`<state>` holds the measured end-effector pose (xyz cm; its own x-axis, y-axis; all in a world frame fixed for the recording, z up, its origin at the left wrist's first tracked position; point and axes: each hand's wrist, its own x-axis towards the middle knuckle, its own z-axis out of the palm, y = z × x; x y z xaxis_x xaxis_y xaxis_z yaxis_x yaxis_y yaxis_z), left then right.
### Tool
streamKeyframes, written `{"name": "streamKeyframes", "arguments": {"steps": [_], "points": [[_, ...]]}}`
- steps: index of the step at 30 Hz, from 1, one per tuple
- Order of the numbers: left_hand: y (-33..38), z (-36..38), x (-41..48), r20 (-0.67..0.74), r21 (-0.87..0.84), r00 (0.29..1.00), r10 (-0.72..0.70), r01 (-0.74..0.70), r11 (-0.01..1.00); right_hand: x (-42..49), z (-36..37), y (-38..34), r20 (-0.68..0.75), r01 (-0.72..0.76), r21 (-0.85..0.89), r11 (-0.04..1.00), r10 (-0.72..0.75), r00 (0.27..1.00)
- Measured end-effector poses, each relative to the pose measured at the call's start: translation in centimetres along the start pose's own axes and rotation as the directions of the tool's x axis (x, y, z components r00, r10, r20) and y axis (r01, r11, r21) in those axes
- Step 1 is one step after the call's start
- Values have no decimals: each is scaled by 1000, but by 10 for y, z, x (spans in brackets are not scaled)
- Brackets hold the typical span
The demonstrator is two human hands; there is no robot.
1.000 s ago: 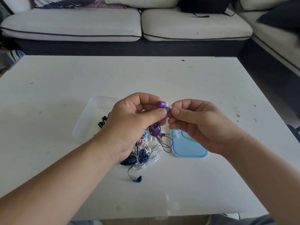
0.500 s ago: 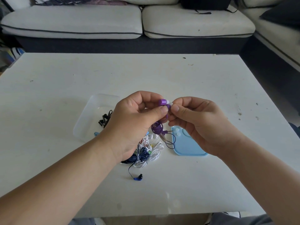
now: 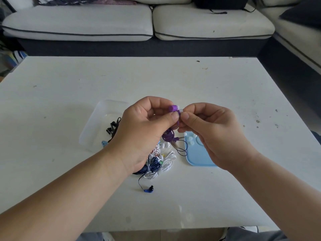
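Above the middle of the white table (image 3: 217, 87), my left hand (image 3: 144, 129) pinches a pair of purple earbuds (image 3: 173, 108) between thumb and fingers. Their coiled purple cable (image 3: 169, 136) hangs below the hand. My right hand (image 3: 208, 129) meets the left one fingertip to fingertip and pinches the small white tip (image 3: 181, 110) at the end of one earbud. Under the hands lies a pile of tangled earphones (image 3: 161, 159) in white, dark blue and other colours. A blue earbud (image 3: 149, 189) on a thin cable lies apart, nearer me.
A clear plastic box (image 3: 97, 124) stands left of the pile with black earphones (image 3: 112, 127) inside. A light blue lid (image 3: 196, 153) lies to the right, holding several white ear tips (image 3: 191, 139). A sofa with grey cushions (image 3: 156, 23) runs behind the table.
Both hands have stayed together, holding the purple earbuds at about the same place. The view has tilted slightly. No grip has altered.
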<state>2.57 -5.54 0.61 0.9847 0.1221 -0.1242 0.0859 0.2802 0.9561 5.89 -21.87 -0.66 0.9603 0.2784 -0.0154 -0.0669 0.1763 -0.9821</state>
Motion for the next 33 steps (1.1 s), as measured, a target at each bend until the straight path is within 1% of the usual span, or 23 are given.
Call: {"name": "streamKeyframes", "arguments": {"steps": [2, 7, 11, 13, 15, 17, 18, 19, 22, 23, 25, 27, 29, 31, 33], "points": [[1, 0, 0, -4, 6, 1000, 6, -6, 1000, -1, 1, -1, -22, 0, -13, 1000, -1, 1000], [3, 0, 1, 8, 10, 1000, 24, -24, 1000, -1, 2, -3, -5, -78, 115, 990, 79, 997], [3, -2, 1, 3, 20, 1000, 4, -4, 1000, -1, 2, -2, 13, -95, 122, 988, 94, 995], [2, -3, 1, -2, 20, 1000, -8, 8, 1000, 0, 0, -2, 5, -60, 64, 996, 60, 998], [2, -3, 2, -2, 15, 1000, -26, 26, 1000, 0, -1, -4, -13, 17, -75, 997, -18, 1000], [2, -3, 2, 1, 9, 999, -44, 44, 999, 0, -3, -6, -26, 80, -222, 972, -88, 996], [3, -3, 2, 3, 9, 999, -49, 49, 999, -1, -3, -7, -27, 91, -251, 964, -101, 994], [3, -3, 2, 3, 10, 999, -51, 51, 999, -1, -4, -8, -26, 90, -242, 966, -99, 995], [3, -5, 3, 5, 5, 999, -54, 54, 999, -3, -4, -10, 4, 51, -143, 988, -51, 999], [3, -6, 3, 6, 1, 998, -60, 60, 998, -4, -4, -10, 12, 48, -146, 988, -47, 999], [2, -7, 3, 6, 5, 997, -79, 79, 997, -4, -5, -9, 10, 78, -229, 970, -78, 997], [2, -7, 2, -1, 9, 995, -98, 98, 995, -4, -7, -8, 11, 152, -378, 913, -160, 987], [2, -6, 2, -4, -1, 993, -117, 117, 993, -5, -7, -8, 39, 216, -467, 858, -224, 974], [2, -6, 3, -3, -4, 992, -128, 128, 992, -7, -5, -9, 54, 242, -487, 839, -248, 967], [2, -7, 3, 6, -4, 991, -132, 132, 991, -6, -5, -11, 6, 167, -409, 897, -180, 984]]}}
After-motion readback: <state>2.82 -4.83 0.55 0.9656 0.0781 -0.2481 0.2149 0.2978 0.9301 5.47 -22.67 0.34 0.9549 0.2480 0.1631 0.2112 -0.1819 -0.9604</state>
